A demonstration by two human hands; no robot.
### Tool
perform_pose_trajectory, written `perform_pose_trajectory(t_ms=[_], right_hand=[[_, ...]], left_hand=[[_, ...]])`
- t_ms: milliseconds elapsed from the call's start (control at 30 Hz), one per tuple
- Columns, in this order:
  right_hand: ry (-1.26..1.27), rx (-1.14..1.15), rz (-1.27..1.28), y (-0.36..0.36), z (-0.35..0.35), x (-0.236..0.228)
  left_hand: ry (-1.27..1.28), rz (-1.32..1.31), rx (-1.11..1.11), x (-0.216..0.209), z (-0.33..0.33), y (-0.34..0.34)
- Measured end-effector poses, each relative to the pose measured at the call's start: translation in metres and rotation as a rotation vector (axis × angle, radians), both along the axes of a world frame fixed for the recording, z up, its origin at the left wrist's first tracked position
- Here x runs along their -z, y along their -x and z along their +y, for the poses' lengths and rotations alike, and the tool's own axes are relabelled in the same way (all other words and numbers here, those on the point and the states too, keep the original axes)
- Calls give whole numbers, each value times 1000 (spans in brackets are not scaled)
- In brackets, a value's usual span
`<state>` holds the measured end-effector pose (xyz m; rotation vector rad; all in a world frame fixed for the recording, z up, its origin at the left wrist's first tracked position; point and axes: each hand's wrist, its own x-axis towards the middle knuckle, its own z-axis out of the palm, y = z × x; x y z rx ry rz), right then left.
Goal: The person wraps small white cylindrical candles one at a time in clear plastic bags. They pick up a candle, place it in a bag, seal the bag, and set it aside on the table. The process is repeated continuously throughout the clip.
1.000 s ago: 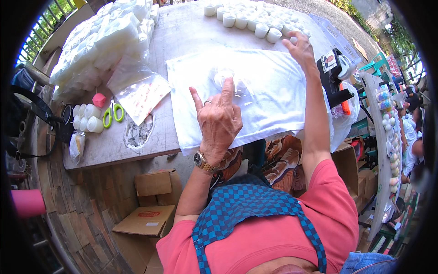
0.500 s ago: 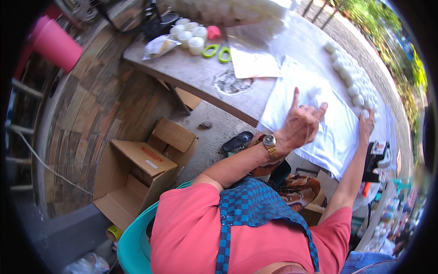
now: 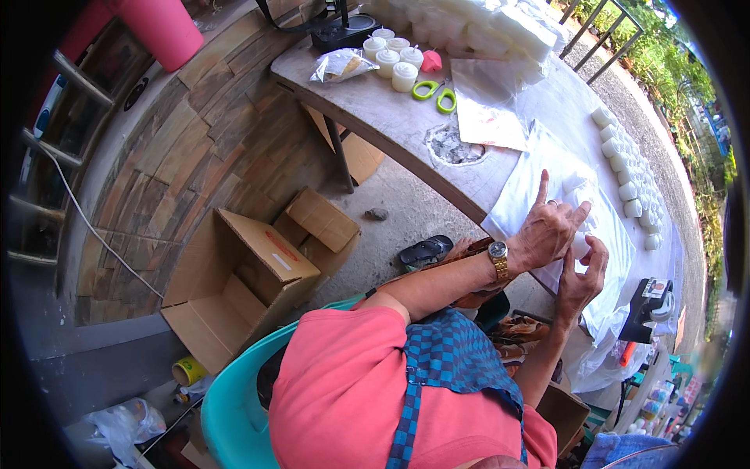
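My left hand [image 3: 544,234], with a gold watch, is over a white cloth [image 3: 617,266] on the table. One finger sticks up and another points forward; the fingers between curl in, and what they hold, if anything, is hidden. Close beside it, my right hand [image 3: 582,283] has its fingertips on a small white candle [image 3: 580,246]. Just beyond both hands, more white candles [image 3: 576,186] lie on the cloth; whether plastic covers them is hard to tell.
Rows of white candles [image 3: 625,168] line the table's far right. Green-handled scissors [image 3: 434,92], several candles [image 3: 403,76], a pink lump [image 3: 431,61] and plastic bags [image 3: 484,86] lie toward the back left. A black device [image 3: 647,309] stands right; open cardboard boxes [image 3: 234,301] sit left below.
My right hand has come back from the candle rows at the far right to beside my left hand, bringing a candle. The left hand keeps nearly the same pose. The view has shifted.
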<state>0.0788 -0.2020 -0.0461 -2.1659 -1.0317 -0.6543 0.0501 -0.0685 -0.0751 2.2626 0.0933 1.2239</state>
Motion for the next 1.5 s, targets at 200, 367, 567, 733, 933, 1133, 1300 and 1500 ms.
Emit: perform_pose_trajectory(t_ms=[200,367,567,733,933,1133,1300,1500], right_hand=[[-136,0,119,9,11,2],[-160,-16,131,2,-2,11],[-98,39,-28,-7,5,5],[-80,-137,85,-22,3,-1],[-88,-178,3,-31,7,3],[-59,-139,49,-30,18,-5],[-49,-194,27,-36,25,-6],[-57,-142,-94,-42,38,-5]], left_hand=[[-23,44,-16,-2,1,13],[32,140,19,-5,2,22],[-10,163,32,-5,1,18],[-22,195,-8,-5,3,19],[-73,218,-17,-6,1,18],[-60,159,5,-4,3,18],[-71,145,31,-4,3,20],[-49,156,55,-5,4,24]])
